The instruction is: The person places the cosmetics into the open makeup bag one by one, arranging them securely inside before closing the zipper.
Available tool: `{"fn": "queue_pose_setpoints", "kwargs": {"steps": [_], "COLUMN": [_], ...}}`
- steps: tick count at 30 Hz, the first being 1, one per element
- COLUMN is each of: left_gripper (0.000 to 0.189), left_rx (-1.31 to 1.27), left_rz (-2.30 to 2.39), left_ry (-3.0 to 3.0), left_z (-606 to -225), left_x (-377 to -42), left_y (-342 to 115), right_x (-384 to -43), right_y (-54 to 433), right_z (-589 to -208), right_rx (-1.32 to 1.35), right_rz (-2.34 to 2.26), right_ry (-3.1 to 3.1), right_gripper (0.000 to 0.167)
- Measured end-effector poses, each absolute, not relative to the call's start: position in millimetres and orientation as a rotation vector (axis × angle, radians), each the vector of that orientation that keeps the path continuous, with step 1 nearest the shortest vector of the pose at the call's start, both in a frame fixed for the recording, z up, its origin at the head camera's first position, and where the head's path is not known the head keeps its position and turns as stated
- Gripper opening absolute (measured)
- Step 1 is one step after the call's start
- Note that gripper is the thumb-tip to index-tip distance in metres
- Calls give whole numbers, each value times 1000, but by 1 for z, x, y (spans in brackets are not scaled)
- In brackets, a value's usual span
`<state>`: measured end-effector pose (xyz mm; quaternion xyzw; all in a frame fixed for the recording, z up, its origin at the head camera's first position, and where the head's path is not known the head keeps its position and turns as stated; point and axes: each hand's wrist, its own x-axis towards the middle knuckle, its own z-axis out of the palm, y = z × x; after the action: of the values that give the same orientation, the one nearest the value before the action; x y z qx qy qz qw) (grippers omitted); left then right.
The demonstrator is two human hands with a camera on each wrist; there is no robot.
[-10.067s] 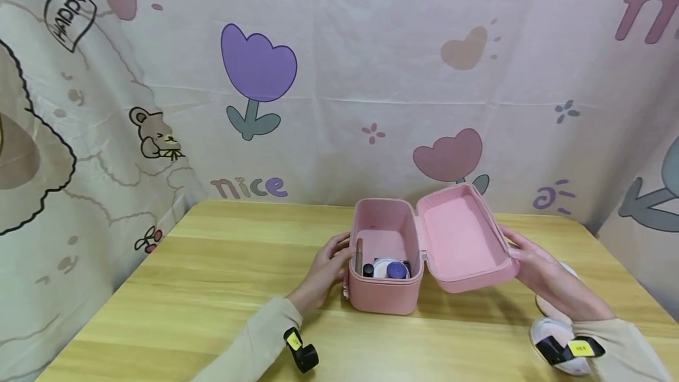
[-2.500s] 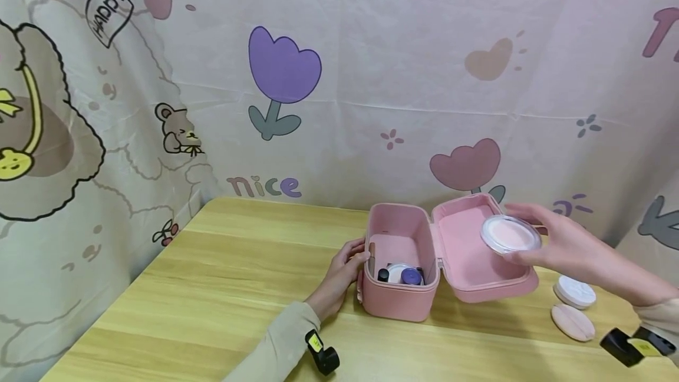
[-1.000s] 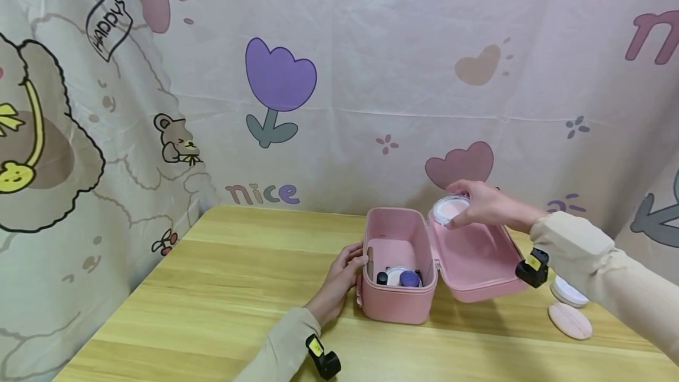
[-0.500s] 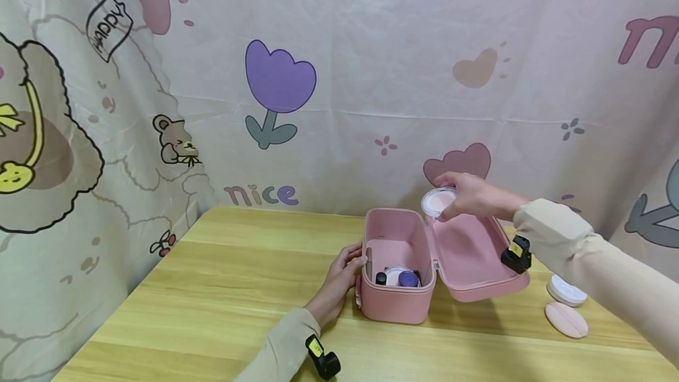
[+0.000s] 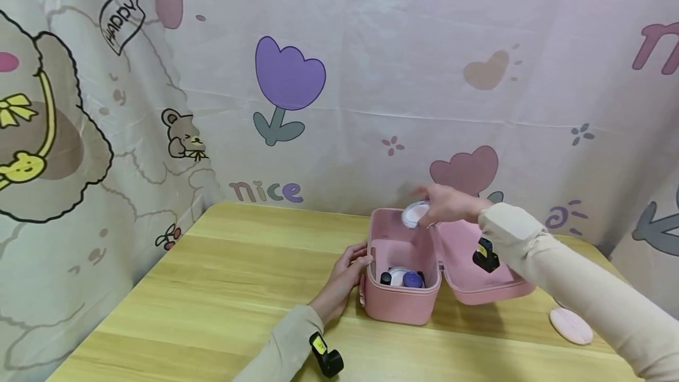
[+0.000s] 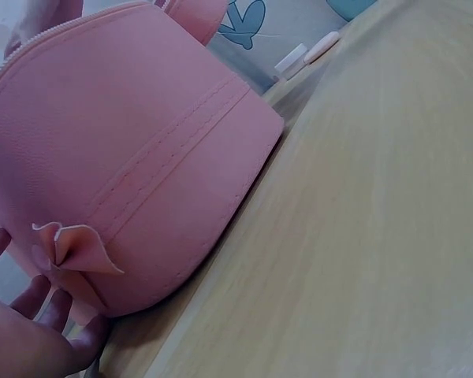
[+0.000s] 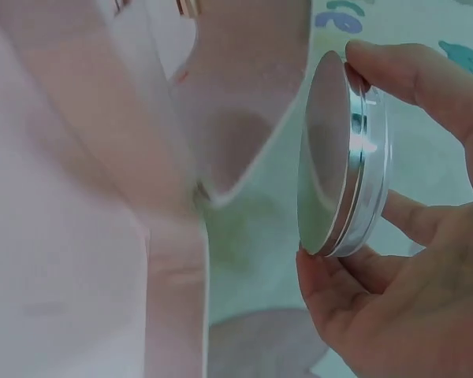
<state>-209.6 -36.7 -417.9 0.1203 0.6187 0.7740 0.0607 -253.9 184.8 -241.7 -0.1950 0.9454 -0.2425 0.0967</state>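
A pink zippered makeup case (image 5: 400, 305) stands on the table, its lid (image 5: 488, 296) folded out to the right. Its left wall is held by my left hand (image 5: 342, 276), the thumb at the rim; the left wrist view shows the fingers (image 6: 55, 309) against the outside beside a small pink bow-like tab (image 6: 79, 250). My right hand (image 5: 451, 205) holds a round powder compact (image 5: 415, 214) by its edge over the back of the case. A shiny side of the compact (image 7: 331, 157) shows between thumb and fingers in the right wrist view.
Inside the case lie a purple-lidded jar (image 5: 412, 279), a black-capped item (image 5: 385, 278), a white round item (image 5: 398, 276) and a brown stick (image 5: 373, 255). A pale pink oval puff (image 5: 571, 326) rests on the table at right. A patterned curtain (image 5: 371, 75) hangs behind.
The right hand has first let go of the lid and then lifted the compact, carrying it left across the lid to over the case. The left hand stays at the case's left wall.
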Motion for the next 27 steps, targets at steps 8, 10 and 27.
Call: {"fn": "queue_pose_setpoints", "kwargs": {"steps": [8, 10, 27], "left_gripper": [54, 54, 52], "left_rx": [362, 362, 377], "left_rz": [2312, 2315, 2317], "left_ry": [1895, 1895, 1905], "left_z": [-418, -419, -418], "left_x": [-212, -212, -209], "left_y": [-35, -35, -37], "right_x": [-260, -263, -275], "right_y": [176, 174, 172], "right_z": [-258, -259, -276], "right_rx": [-600, -611, -660], "right_rz": [-767, -767, -688], "right_ry": [2794, 2793, 2800], "right_gripper": [73, 73, 73]}}
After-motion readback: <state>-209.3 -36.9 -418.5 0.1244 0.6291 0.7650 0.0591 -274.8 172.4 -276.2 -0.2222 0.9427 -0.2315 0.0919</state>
